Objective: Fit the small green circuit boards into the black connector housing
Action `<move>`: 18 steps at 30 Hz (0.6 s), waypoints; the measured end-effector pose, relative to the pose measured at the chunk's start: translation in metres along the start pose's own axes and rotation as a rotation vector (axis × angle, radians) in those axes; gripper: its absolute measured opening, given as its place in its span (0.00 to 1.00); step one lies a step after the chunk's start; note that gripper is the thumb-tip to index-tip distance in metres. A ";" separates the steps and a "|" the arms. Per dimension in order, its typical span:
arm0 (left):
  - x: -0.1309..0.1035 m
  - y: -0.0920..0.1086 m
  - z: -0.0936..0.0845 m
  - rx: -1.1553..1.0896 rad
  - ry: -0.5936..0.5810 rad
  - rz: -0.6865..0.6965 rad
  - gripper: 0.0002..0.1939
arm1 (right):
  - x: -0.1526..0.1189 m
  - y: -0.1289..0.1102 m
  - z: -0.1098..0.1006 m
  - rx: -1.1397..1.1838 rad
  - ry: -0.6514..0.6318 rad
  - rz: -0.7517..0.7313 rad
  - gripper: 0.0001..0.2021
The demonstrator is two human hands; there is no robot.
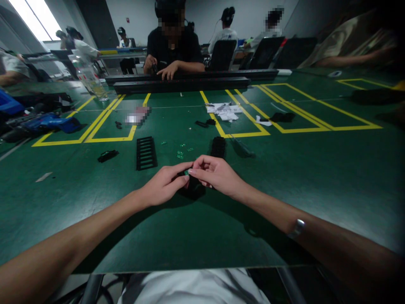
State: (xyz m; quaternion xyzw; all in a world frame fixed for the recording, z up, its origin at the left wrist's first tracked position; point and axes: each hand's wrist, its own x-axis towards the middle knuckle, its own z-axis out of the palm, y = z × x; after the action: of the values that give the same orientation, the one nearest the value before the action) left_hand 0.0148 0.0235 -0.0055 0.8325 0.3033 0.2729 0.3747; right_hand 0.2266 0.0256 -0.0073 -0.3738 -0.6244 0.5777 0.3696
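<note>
Left hand (163, 183) and right hand (221, 175) both bare, fingers uncovered; left forearm (79, 238) bare over its whole visible length, free of markings; right forearm (267, 207) bare, one silver-coloured band (296, 228) worn around it, shiny, narrow, rounded, fine detail blurred; white garment (193, 287) at lower edge of view, soft cloth, loose folds, grey shading in creases; sleeves outside view.
</note>
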 end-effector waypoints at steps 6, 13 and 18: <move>0.000 0.002 -0.001 -0.032 -0.002 -0.017 0.22 | -0.001 0.000 0.000 -0.005 -0.008 -0.010 0.15; -0.001 0.000 0.000 -0.092 0.003 -0.043 0.22 | -0.002 0.001 -0.001 -0.003 0.006 -0.003 0.15; -0.002 -0.003 0.002 -0.239 0.017 -0.075 0.24 | -0.002 0.004 -0.001 0.017 0.019 -0.003 0.16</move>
State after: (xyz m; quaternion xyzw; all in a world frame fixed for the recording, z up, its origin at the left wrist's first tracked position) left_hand 0.0140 0.0233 -0.0092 0.7677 0.3027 0.3002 0.4784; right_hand 0.2287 0.0248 -0.0109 -0.3751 -0.6165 0.5790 0.3795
